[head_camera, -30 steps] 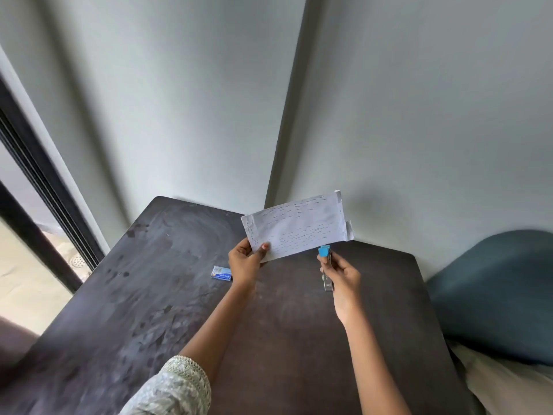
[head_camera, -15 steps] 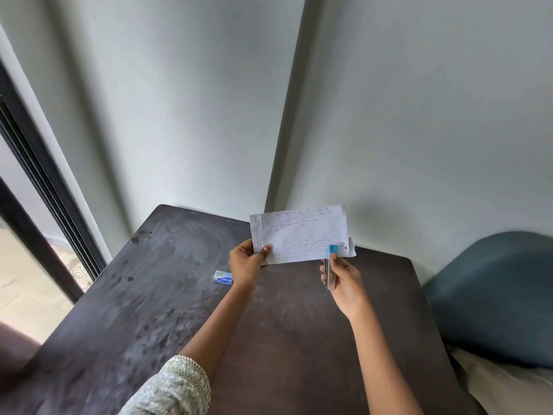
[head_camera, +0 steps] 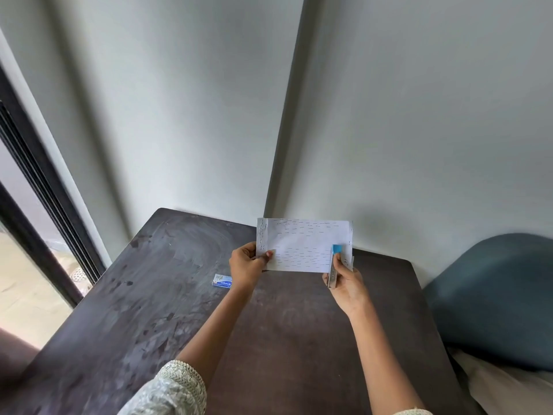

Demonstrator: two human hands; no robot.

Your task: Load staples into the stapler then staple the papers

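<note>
Papers (head_camera: 302, 245) with illegible lines; staple box (head_camera: 222, 280) label possibly unreadable.

Both forearms are bare. The left sleeve (head_camera: 176, 390) is pale, patterned cloth with a lacy scalloped cuff. A sliver of matching right cuff (head_camera: 411, 412) shows.

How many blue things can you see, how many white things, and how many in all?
Blue: 3 - stapler tip, staple box, cushion
White: 1 - papers, held up as one bundle; how many sheets cannot be told
Total: 4
The left hand holds the papers, the right hand the stapler.
</note>
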